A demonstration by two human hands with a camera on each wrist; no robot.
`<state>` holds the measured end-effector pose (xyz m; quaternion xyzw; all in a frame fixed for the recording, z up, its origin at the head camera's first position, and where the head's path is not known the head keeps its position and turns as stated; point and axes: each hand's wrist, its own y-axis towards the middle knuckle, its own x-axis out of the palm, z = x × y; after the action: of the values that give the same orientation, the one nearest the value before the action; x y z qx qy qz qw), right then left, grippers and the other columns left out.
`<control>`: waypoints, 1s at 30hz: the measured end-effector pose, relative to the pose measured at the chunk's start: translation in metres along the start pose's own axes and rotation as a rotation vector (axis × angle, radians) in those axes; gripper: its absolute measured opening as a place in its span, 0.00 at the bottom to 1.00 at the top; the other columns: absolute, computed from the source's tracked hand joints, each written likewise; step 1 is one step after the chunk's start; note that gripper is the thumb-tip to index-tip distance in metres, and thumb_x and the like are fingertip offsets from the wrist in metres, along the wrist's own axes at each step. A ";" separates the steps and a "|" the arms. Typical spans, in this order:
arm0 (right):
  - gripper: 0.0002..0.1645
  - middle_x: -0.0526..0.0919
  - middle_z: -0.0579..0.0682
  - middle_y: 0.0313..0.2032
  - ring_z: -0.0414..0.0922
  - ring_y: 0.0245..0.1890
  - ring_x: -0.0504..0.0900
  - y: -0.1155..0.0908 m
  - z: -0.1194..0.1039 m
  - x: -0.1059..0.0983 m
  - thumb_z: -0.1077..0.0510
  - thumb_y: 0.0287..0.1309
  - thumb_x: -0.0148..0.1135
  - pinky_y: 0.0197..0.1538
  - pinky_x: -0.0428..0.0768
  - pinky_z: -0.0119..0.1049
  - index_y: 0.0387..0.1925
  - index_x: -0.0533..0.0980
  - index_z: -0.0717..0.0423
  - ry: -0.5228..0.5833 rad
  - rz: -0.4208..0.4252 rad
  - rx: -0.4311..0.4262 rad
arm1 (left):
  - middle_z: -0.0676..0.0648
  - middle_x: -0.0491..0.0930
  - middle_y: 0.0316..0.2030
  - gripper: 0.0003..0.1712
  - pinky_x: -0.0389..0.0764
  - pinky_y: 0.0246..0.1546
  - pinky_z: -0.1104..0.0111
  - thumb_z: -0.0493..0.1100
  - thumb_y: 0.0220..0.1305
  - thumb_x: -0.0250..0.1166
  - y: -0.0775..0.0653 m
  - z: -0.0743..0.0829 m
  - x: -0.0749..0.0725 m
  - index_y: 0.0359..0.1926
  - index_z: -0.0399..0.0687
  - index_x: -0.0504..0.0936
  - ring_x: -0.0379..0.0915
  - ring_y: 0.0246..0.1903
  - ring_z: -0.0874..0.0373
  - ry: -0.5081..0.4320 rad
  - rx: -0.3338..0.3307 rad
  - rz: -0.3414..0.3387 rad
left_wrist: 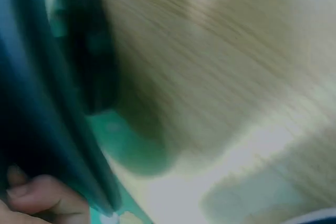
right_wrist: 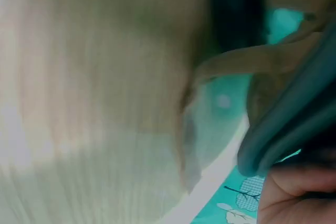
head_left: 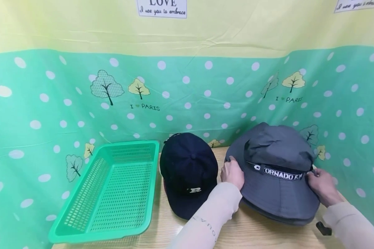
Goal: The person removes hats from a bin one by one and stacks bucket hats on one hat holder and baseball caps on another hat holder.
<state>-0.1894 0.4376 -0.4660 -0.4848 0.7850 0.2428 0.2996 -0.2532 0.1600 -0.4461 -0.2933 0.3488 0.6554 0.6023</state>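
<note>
Both hands hold a dark grey bucket hat (head_left: 275, 148) at the right of the head view. Its band carries white lettering, and a second brim edge shows right under the first. My left hand (head_left: 233, 173) grips the left side of the brim, its fingers (left_wrist: 47, 198) showing at the lower left of the left wrist view. On the opposite side my right hand (head_left: 323, 186) pinches the brim near the band's end. In the right wrist view a tan strap (right_wrist: 252, 59) hangs by the brim (right_wrist: 294, 114). Beside my left hand lies a navy baseball cap (head_left: 188, 166) with a white R.
A green plastic basket (head_left: 148, 193) with perforated walls stands left of the cap on the wooden table (head_left: 252, 230). Near my right sleeve lies a small black piece (head_left: 323, 228). A green and yellow patterned curtain (head_left: 190, 86) closes off the back and sides.
</note>
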 end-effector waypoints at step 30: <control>0.24 0.65 0.49 0.19 0.45 0.19 0.67 -0.005 0.015 0.008 0.48 0.70 0.32 0.22 0.69 0.38 0.21 0.61 0.57 -0.012 -0.124 0.020 | 0.41 0.80 0.41 0.23 0.79 0.28 0.57 0.43 0.62 0.60 -0.007 -0.028 0.017 0.59 0.54 0.72 0.79 0.33 0.45 -0.065 0.049 0.066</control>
<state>-0.1840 0.4405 -0.4822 -0.5280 0.7541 0.2188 0.3235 -0.2490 0.1474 -0.4774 -0.2455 0.3544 0.6754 0.5983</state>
